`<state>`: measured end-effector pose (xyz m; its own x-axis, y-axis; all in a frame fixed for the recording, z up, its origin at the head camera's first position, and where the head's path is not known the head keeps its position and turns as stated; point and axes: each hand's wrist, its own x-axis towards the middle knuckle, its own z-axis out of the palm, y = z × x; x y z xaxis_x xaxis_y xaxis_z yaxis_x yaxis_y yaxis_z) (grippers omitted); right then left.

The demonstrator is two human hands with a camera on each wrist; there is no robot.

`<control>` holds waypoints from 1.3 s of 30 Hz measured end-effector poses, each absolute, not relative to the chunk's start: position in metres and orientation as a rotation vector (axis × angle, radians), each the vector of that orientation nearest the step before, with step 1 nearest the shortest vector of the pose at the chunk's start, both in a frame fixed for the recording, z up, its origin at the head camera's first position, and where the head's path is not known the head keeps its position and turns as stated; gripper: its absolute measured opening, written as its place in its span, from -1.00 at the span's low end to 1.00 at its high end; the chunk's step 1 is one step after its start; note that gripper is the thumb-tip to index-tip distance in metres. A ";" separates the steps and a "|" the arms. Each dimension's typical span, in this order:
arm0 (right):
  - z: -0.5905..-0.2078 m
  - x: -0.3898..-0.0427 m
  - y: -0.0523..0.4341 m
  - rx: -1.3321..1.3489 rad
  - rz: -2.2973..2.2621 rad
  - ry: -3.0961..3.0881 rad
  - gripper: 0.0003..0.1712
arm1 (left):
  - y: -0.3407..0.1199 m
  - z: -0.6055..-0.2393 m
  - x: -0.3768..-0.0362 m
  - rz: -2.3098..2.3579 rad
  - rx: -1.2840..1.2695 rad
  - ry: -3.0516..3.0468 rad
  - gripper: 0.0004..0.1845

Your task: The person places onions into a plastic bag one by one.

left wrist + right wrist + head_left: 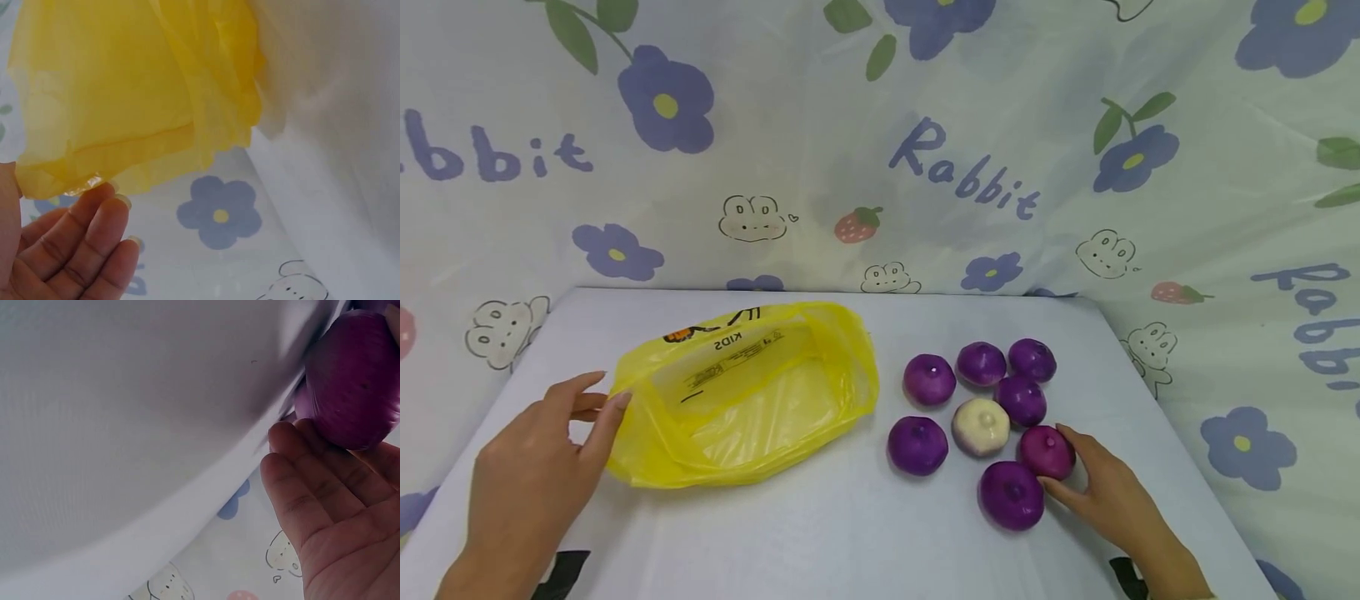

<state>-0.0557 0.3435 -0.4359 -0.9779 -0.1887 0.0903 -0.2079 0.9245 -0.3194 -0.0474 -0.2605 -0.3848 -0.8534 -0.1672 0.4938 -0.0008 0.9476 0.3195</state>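
A yellow plastic bag (760, 408) lies on the table with its mouth spread wide, and printing shows on its wall. My left hand (542, 467) pinches its left rim between thumb and fingers; in the left wrist view the bag's side (131, 94) hangs above the curled fingers. At the right, my right hand (1108, 492) holds a reddish-purple onion (1047, 452) between thumb and fingers, and the right wrist view shows that onion (356, 381) close up. Beside it are a darker purple onion (1011, 496) in front and a whitish onion (981, 427) to the left.
Several more purple onions (929, 380) are grouped right of the bag. They stand on a white-covered table (820, 542). Behind and around it hangs a sheet (805, 150) printed with rabbits and flowers. Dark patches (568, 571) mark the table's near side.
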 end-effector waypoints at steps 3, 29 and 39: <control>-0.435 -0.055 0.344 0.294 0.520 -3.022 0.00 | -0.261 -0.384 -0.047 -0.445 0.130 -2.565 -0.43; -0.419 -0.055 0.339 0.281 0.486 -3.022 0.04 | -0.266 -0.384 -0.047 -0.392 0.056 -2.524 -0.66; -0.411 -0.054 0.335 0.316 0.488 -2.973 0.02 | -0.268 -0.383 -0.050 -0.350 -0.014 -2.503 -0.67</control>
